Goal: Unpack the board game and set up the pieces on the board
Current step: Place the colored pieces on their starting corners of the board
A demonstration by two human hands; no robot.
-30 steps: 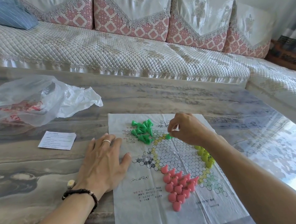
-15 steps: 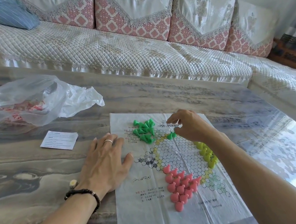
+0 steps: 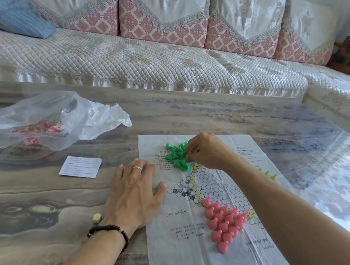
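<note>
The loose green plastic cone pawns (image 3: 177, 155) sit heaped at the thin printed paper board's (image 3: 211, 261) 12 o'clock. Right hand (image 3: 208, 151) pinches one to place; flat, spread-fingered left hand (image 3: 133, 193) pins the sheet at 9 o'clock.

The desk (image 3: 46, 211) is glossy, marble-veined stone. On it lies a thin crinkled plastic-film board sheet (image 3: 187, 264); at its 11 o'clock, smooth green plastic pieces (image 3: 176, 154); at 5 o'clock, smooth pink pieces (image 3: 222, 221). At the desk's 10 o'clock, a filmy plastic bag (image 3: 41, 121); beyond, a quilted satin-sheened sofa (image 3: 115, 58)
</note>
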